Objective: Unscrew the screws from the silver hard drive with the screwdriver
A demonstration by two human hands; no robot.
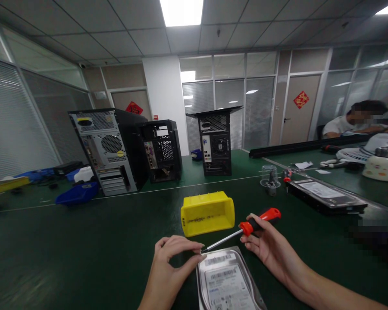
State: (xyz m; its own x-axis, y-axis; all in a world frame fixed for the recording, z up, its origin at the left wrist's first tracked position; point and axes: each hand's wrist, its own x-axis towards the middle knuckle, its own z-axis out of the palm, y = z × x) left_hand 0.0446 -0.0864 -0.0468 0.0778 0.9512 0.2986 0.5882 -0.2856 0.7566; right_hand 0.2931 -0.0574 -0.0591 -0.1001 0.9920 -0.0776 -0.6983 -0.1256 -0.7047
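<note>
A silver hard drive with a white label lies on the green table in front of me. My right hand grips a screwdriver by its red and black handle. Its shaft slants down to the left, and the tip reaches the fingertips of my left hand at the drive's upper left corner. There my left thumb and fingers pinch something too small to make out. Just beyond the drive a yellow plastic bin rests on its side, with small dark bits inside.
Computer cases and another case stand across the table. A blue tray is at left. Stacked hard drives, a clear plastic container and a patterned jar are at right. A person sits beyond.
</note>
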